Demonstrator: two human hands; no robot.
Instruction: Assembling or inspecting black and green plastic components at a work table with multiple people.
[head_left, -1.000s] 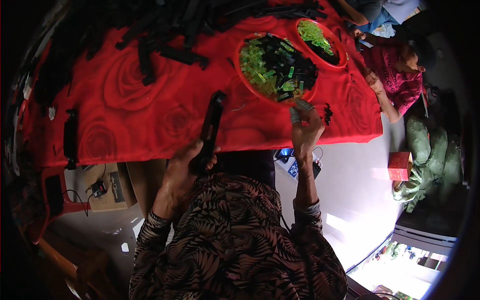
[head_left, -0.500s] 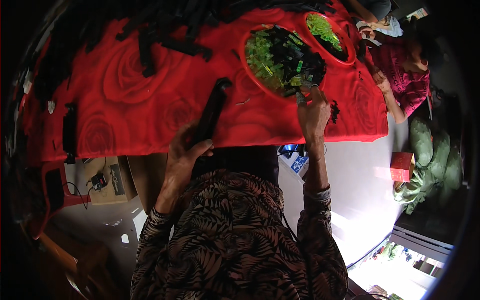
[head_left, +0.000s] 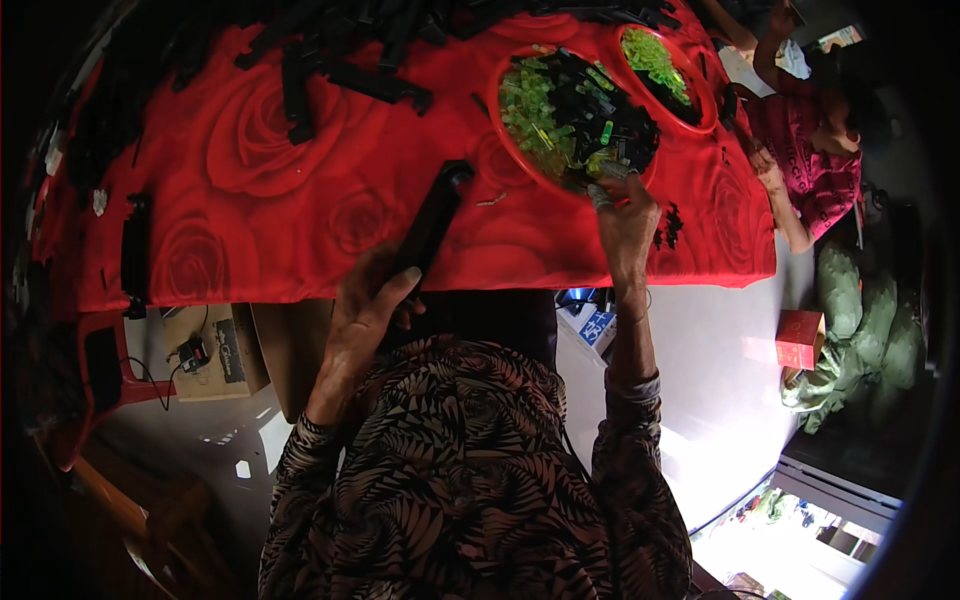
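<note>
My left hand [head_left: 372, 298] is closed round the lower end of a long black plastic bar [head_left: 432, 222], which slants up and to the right above the front of the table. My right hand [head_left: 630, 228] is at the near rim of a red basin [head_left: 497, 123], its fingertips pinched together and wrapped in something pale. Whatever they hold is too small to make out. Inside the basin, small see-through yellow-green vials [head_left: 533, 105] fill the left side, and small black pieces [head_left: 632, 135] fill the right.
A second red basin [head_left: 709, 108] holds similar pieces. More black bars [head_left: 375, 82] lie across the back and left of the red rose-patterned tablecloth [head_left: 320, 230]. Loose black bits [head_left: 672, 226] lie right of my right hand. A person in pink [head_left: 805, 150] sits at the right edge.
The view has shifted slightly. My right hand stays at the basin's near rim, its fingers slightly more drawn in. My left hand still holds the black bar in nearly the same pose.
</note>
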